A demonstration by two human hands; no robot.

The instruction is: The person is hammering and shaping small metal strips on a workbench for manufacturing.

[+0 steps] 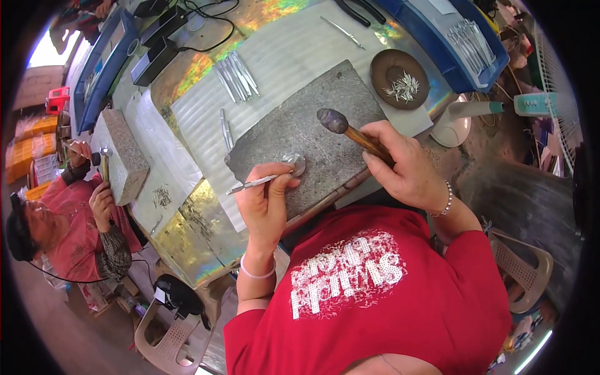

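Note:
My left hand (264, 203) pinches a thin silver metal rod (252, 184) between thumb and fingers, over the near left part of a grey stone slab (312, 115). Right at those fingertips, a small round, shiny, clear or silvery piece (295, 162) rests on the slab; the fingers partly cover it, and I cannot tell whether the rod touches it. A hammer (333, 120) with a dark rounded head and wooden handle is gripped in my right hand (403, 165). Its head hangs above the slab, apart from the round piece.
Several silver rods (236, 76) and a few more (225, 130) lie on white sheeting. Small slivers fill a brown dish (379, 67) beyond the slab's right. A blue bin (494, 74) holds more rods. At left, a co-worker (69, 234) hammers over a stone block (122, 150).

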